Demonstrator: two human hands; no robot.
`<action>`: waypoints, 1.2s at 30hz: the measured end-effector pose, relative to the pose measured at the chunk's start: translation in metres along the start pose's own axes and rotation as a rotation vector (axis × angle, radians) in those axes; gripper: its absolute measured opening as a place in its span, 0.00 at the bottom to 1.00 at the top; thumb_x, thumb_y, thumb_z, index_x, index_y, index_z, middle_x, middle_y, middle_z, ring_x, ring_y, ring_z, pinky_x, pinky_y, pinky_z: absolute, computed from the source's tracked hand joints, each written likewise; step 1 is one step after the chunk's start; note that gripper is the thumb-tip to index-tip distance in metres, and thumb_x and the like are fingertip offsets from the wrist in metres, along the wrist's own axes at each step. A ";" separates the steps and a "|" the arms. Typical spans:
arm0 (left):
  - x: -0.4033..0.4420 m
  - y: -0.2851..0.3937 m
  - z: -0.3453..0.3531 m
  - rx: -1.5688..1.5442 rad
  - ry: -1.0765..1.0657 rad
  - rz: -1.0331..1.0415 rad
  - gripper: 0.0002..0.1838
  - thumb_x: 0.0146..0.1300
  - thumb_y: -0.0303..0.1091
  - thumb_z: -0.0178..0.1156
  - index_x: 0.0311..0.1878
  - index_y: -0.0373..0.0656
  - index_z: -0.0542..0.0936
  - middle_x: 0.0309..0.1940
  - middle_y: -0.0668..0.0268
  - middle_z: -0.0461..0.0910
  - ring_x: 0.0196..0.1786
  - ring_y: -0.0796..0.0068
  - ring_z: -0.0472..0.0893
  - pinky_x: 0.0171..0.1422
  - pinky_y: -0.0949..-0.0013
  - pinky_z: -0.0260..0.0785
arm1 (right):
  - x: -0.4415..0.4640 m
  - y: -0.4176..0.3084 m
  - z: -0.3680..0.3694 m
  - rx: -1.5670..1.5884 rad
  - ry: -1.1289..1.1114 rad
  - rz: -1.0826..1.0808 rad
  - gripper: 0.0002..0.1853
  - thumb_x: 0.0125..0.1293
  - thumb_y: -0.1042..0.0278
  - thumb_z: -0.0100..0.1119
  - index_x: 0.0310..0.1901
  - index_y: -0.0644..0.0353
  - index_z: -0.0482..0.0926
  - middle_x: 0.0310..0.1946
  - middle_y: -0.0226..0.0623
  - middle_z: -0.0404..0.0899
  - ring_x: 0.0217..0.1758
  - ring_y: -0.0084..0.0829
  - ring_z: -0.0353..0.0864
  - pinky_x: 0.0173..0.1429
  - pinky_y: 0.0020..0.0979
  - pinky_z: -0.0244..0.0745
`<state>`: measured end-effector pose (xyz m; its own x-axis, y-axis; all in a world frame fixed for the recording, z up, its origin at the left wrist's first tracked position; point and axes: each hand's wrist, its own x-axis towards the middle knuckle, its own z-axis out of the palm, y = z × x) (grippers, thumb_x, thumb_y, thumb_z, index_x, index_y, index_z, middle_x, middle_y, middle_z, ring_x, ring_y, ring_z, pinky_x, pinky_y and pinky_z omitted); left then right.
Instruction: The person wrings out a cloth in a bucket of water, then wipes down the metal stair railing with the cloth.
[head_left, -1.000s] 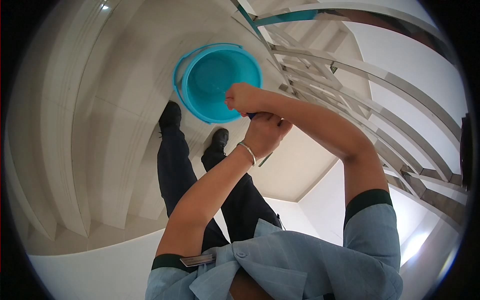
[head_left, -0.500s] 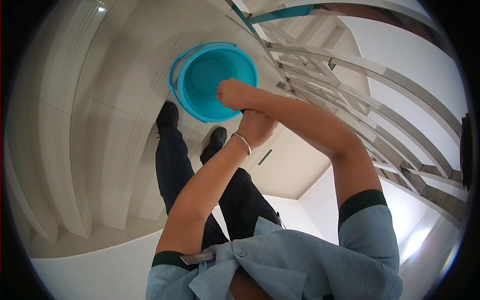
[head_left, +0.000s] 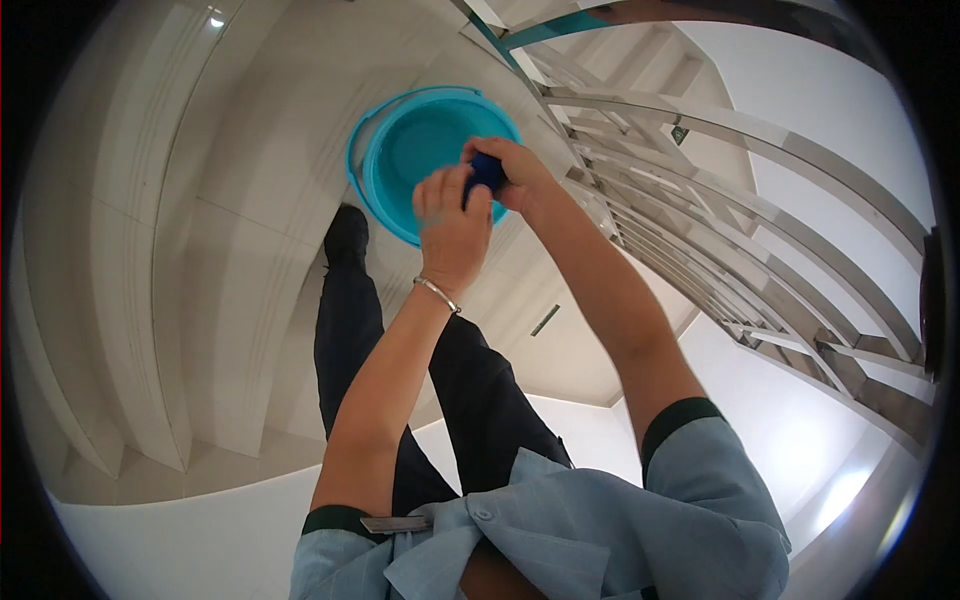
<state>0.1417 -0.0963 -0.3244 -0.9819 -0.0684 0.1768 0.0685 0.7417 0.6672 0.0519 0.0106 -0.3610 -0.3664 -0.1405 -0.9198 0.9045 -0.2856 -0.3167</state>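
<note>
A small dark blue bundle, seemingly a wadded cloth (head_left: 484, 175), is gripped in my right hand (head_left: 515, 175), above the near right side of a turquoise bucket (head_left: 400, 150). My left hand (head_left: 452, 225), with a bracelet on its wrist, is just left of the cloth. Its fingers are stretched out and somewhat blurred, and its thumb is close to the cloth; whether it touches cannot be told. The bucket stands on the floor with its handle (head_left: 352, 150) lying over to the left. Part of its near rim is hidden behind my hands.
Pale stair steps (head_left: 120, 250) run down the left side. A metal railing (head_left: 740, 200) slants along the right, close beside the bucket. My dark shoe (head_left: 346, 235) is on the tiled floor near the bucket.
My hands were closed together with the forearms crossed. They have since uncrossed, the left moving left and its fingers opening, while the dark blue cloth has come into view in the right.
</note>
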 end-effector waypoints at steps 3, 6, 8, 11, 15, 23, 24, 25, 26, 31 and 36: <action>-0.008 0.002 -0.002 -0.044 -0.031 -0.244 0.16 0.53 0.28 0.60 0.46 0.38 0.71 0.55 0.51 0.67 0.51 0.52 0.72 0.57 0.54 0.61 | 0.000 0.006 -0.003 0.172 0.082 -0.249 0.06 0.59 0.72 0.57 0.31 0.66 0.74 0.26 0.38 0.74 0.29 0.34 0.76 0.35 0.36 0.74; -0.018 -0.008 0.001 -0.449 -0.190 -0.401 0.20 0.56 0.28 0.57 0.51 0.32 0.66 0.50 0.43 0.69 0.55 0.52 0.71 0.57 0.58 0.62 | -0.010 -0.002 -0.004 0.223 0.084 -0.429 0.06 0.59 0.72 0.56 0.32 0.67 0.74 0.22 0.39 0.73 0.26 0.35 0.75 0.34 0.35 0.72; -0.021 -0.004 -0.003 -0.539 -0.191 -0.496 0.20 0.59 0.28 0.55 0.53 0.32 0.65 0.52 0.43 0.69 0.55 0.54 0.72 0.54 0.62 0.66 | -0.023 -0.009 0.001 0.223 -0.026 -0.484 0.07 0.60 0.70 0.56 0.31 0.67 0.75 0.19 0.39 0.72 0.24 0.35 0.74 0.33 0.35 0.72; -0.008 -0.004 -0.016 -0.706 -0.404 -0.783 0.22 0.61 0.28 0.54 0.57 0.32 0.63 0.52 0.45 0.70 0.52 0.56 0.76 0.47 0.68 0.73 | -0.051 -0.018 0.010 0.125 -0.282 -0.613 0.11 0.60 0.64 0.54 0.29 0.66 0.75 0.15 0.37 0.69 0.24 0.36 0.73 0.35 0.38 0.70; -0.007 -0.009 -0.022 -1.466 -0.751 -1.090 0.33 0.60 0.39 0.60 0.61 0.33 0.56 0.48 0.48 0.74 0.40 0.59 0.82 0.29 0.67 0.76 | -0.089 -0.031 0.021 -0.103 -0.745 -0.779 0.17 0.60 0.57 0.54 0.24 0.65 0.75 0.11 0.33 0.66 0.22 0.34 0.71 0.36 0.39 0.69; -0.007 0.010 -0.023 -2.532 -0.277 -1.139 0.19 0.62 0.50 0.55 0.43 0.42 0.74 0.41 0.58 0.77 0.47 0.56 0.78 0.49 0.57 0.74 | -0.128 -0.031 0.033 -0.183 -1.262 -0.898 0.15 0.58 0.61 0.58 0.28 0.69 0.78 0.12 0.35 0.72 0.20 0.34 0.72 0.31 0.36 0.69; -0.003 0.019 -0.028 -2.430 -0.134 -1.160 0.16 0.61 0.47 0.56 0.40 0.43 0.75 0.39 0.59 0.77 0.46 0.58 0.77 0.52 0.55 0.71 | -0.126 -0.028 0.029 -0.181 -1.260 -0.896 0.15 0.58 0.61 0.58 0.28 0.69 0.78 0.12 0.35 0.72 0.20 0.34 0.72 0.31 0.36 0.69; 0.003 0.026 -0.034 -2.324 0.003 -1.172 0.13 0.61 0.44 0.58 0.38 0.44 0.76 0.38 0.60 0.77 0.46 0.61 0.77 0.55 0.54 0.68 | -0.126 -0.026 0.023 -0.046 -1.171 -0.863 0.15 0.62 0.60 0.53 0.33 0.66 0.77 0.11 0.31 0.70 0.21 0.30 0.72 0.35 0.36 0.69; 0.008 0.029 -0.038 -2.325 0.002 -1.174 0.13 0.61 0.44 0.58 0.38 0.44 0.76 0.38 0.60 0.77 0.46 0.61 0.77 0.55 0.54 0.68 | -0.125 -0.024 0.018 0.087 -1.079 -0.828 0.15 0.65 0.58 0.49 0.37 0.64 0.76 0.11 0.26 0.68 0.22 0.27 0.71 0.39 0.35 0.69; 0.036 0.055 -0.070 -2.032 0.296 -0.838 0.06 0.56 0.26 0.62 0.35 0.43 0.75 0.35 0.62 0.76 0.45 0.63 0.78 0.54 0.59 0.69 | -0.122 -0.015 0.013 0.397 -0.579 -0.643 0.14 0.70 0.60 0.41 0.46 0.61 0.70 0.10 0.18 0.59 0.26 0.19 0.65 0.38 0.29 0.67; 0.035 0.077 -0.088 -0.970 0.310 -0.071 0.12 0.41 0.20 0.68 0.27 0.42 0.75 0.33 0.62 0.77 0.37 0.65 0.80 0.43 0.67 0.72 | -0.126 -0.027 0.015 0.311 -0.406 -0.385 0.08 0.66 0.67 0.46 0.39 0.64 0.70 0.12 0.24 0.58 0.25 0.25 0.67 0.31 0.27 0.66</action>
<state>0.1281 -0.1002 -0.2036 -0.9097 -0.3630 0.2017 0.2609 -0.1217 0.9577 0.0709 0.0217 -0.2329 -0.7610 -0.3040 -0.5732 0.6088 -0.6401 -0.4687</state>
